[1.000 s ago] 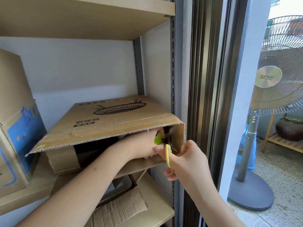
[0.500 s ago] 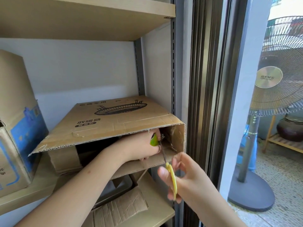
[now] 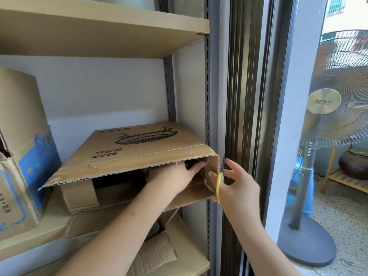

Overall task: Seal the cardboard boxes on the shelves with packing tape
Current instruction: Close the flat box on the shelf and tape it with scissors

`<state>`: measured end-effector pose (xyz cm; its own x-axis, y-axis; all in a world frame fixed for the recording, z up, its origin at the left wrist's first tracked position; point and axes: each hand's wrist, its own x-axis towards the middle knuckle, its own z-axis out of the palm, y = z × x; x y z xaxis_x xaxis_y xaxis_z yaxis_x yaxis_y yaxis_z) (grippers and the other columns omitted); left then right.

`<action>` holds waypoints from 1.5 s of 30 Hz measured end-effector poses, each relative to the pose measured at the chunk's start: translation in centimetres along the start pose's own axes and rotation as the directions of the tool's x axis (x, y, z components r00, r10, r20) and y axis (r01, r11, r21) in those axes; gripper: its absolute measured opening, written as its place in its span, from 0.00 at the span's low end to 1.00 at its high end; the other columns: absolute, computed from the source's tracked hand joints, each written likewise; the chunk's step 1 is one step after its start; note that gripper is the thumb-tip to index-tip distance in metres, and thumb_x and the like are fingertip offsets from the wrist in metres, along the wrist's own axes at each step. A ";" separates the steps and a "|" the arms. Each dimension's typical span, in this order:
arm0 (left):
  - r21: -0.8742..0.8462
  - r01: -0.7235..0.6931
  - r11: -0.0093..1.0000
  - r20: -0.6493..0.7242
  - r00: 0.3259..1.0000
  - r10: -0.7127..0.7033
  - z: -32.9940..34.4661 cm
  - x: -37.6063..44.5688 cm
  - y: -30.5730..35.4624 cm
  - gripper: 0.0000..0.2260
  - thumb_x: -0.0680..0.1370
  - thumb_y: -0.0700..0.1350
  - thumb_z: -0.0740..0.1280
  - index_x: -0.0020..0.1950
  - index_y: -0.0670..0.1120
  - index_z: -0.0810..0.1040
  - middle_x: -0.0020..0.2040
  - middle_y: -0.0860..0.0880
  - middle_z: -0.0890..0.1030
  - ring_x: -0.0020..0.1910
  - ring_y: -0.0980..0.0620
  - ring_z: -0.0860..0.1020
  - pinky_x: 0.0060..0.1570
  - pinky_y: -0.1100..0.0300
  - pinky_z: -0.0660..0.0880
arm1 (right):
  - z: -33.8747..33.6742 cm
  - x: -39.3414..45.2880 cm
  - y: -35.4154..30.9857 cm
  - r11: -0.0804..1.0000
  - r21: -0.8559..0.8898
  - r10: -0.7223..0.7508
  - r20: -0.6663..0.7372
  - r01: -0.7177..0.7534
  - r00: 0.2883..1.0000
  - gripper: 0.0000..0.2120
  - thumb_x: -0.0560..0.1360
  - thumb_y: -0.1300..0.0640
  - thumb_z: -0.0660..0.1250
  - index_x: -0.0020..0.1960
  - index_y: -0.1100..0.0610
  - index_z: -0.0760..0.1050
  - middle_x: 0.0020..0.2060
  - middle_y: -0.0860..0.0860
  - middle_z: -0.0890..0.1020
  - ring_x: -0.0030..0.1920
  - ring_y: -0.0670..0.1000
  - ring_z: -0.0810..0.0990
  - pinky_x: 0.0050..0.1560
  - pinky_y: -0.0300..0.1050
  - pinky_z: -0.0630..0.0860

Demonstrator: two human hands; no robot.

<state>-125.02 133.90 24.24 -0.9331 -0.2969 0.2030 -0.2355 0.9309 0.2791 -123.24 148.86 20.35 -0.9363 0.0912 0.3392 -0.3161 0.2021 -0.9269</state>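
Note:
A brown cardboard box [image 3: 139,152] with a heater drawing lies on the middle shelf, its front flaps open. My left hand [image 3: 175,176] reaches inside under the top flap, fingers stretched toward the right front corner. A sliver of something yellow-green shows by its wrist; the palm is hidden. My right hand [image 3: 237,188] grips yellow-handled scissors [image 3: 219,184] at the box's right front edge, the dark blade pointing up along that edge. No tape roll is plainly visible.
A second box [image 3: 25,156] with blue print stands at the left of the shelf. Crumpled cardboard [image 3: 155,253] lies on the shelf below. The metal upright [image 3: 208,96] and dark door frame [image 3: 243,96] are close on the right. A standing fan [image 3: 328,120] is beyond the glass.
My right hand rose with the scissors from below the box up to its right front edge. My left hand slid deeper into the corner, and the green item it held is now mostly hidden.

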 end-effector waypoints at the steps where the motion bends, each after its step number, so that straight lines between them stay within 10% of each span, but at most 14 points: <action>1: -0.012 -0.001 1.000 0.008 1.000 0.001 -0.1 0.0 0.0 0.36 0.73 0.76 0.52 0.65 0.49 0.74 0.55 0.44 0.82 0.51 0.44 0.83 0.53 0.50 0.81 | 0.5 0.4 0.1 0.999 0.029 0.019 0.036 -0.020 0.999 0.30 0.72 0.57 0.75 0.73 0.50 0.71 0.58 0.49 0.82 0.47 0.50 0.84 0.31 0.36 0.81; 6: -0.154 -0.007 0.988 0.160 0.987 0.031 -0.7 0.4 -0.1 0.25 0.74 0.74 0.55 0.45 0.52 0.69 0.33 0.50 0.77 0.28 0.54 0.77 0.27 0.63 0.72 | 1.2 0.9 1.0 0.999 0.044 0.010 0.070 -0.013 0.998 0.29 0.73 0.60 0.74 0.72 0.48 0.71 0.56 0.50 0.83 0.45 0.51 0.85 0.31 0.41 0.82; 12: -0.429 0.184 0.884 0.271 0.960 -0.069 -0.4 2.3 0.9 0.26 0.70 0.70 0.69 0.50 0.49 0.73 0.36 0.47 0.73 0.31 0.51 0.72 0.32 0.61 0.71 | -0.7 1.8 1.1 0.999 0.049 -0.026 0.182 0.017 0.983 0.26 0.74 0.61 0.74 0.70 0.50 0.74 0.46 0.47 0.86 0.36 0.48 0.85 0.29 0.40 0.80; 21: -0.356 0.245 0.902 0.301 0.944 -0.137 -2.0 0.9 1.3 0.27 0.75 0.70 0.61 0.60 0.48 0.73 0.42 0.46 0.77 0.36 0.50 0.76 0.37 0.60 0.74 | -3.0 2.8 0.5 0.997 -0.038 -0.049 0.369 0.068 0.928 0.26 0.73 0.57 0.74 0.70 0.51 0.75 0.46 0.46 0.86 0.33 0.48 0.84 0.33 0.44 0.82; 27: 0.025 -0.245 0.969 -0.064 0.967 0.246 -2.8 -6.3 -1.0 0.08 0.80 0.60 0.62 0.55 0.58 0.73 0.44 0.57 0.79 0.41 0.55 0.80 0.40 0.60 0.76 | -6.3 0.8 -1.5 0.957 -0.240 -0.070 0.353 0.163 0.933 0.29 0.76 0.51 0.71 0.75 0.49 0.68 0.49 0.45 0.84 0.35 0.40 0.80 0.32 0.29 0.76; 31: -0.159 -0.308 0.938 -0.104 0.950 0.294 -3.2 -11.7 -1.8 0.09 0.74 0.53 0.67 0.52 0.60 0.72 0.40 0.60 0.78 0.40 0.55 0.78 0.40 0.58 0.76 | -6.0 0.8 -6.0 0.825 -0.386 -0.234 0.432 0.413 0.871 0.30 0.77 0.48 0.69 0.76 0.45 0.64 0.51 0.44 0.75 0.40 0.40 0.75 0.34 0.28 0.73; 36: -0.561 -0.251 0.789 -0.226 0.963 0.145 -6.4 -13.6 -0.6 0.06 0.80 0.45 0.64 0.46 0.54 0.79 0.34 0.55 0.81 0.29 0.55 0.78 0.30 0.57 0.76 | -0.7 5.1 -11.0 0.634 -0.339 -0.426 0.597 0.695 0.680 0.24 0.79 0.57 0.65 0.74 0.50 0.68 0.54 0.53 0.77 0.49 0.55 0.80 0.51 0.45 0.78; 45: -0.918 -0.175 0.355 -0.247 0.955 -0.166 -12.6 -9.9 -1.9 0.09 0.82 0.40 0.60 0.50 0.38 0.78 0.24 0.47 0.70 0.20 0.51 0.66 0.22 0.65 0.65 | 8.5 13.2 -12.9 0.318 -0.383 -0.155 0.881 0.867 0.446 0.16 0.79 0.48 0.66 0.64 0.53 0.79 0.58 0.52 0.81 0.58 0.56 0.78 0.59 0.48 0.75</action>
<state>-111.89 132.37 33.48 -0.7847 -0.4906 0.3788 0.3295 0.1874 0.9254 -132.83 139.21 35.43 -0.5035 -0.8502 0.1538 -0.8539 0.5168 0.0611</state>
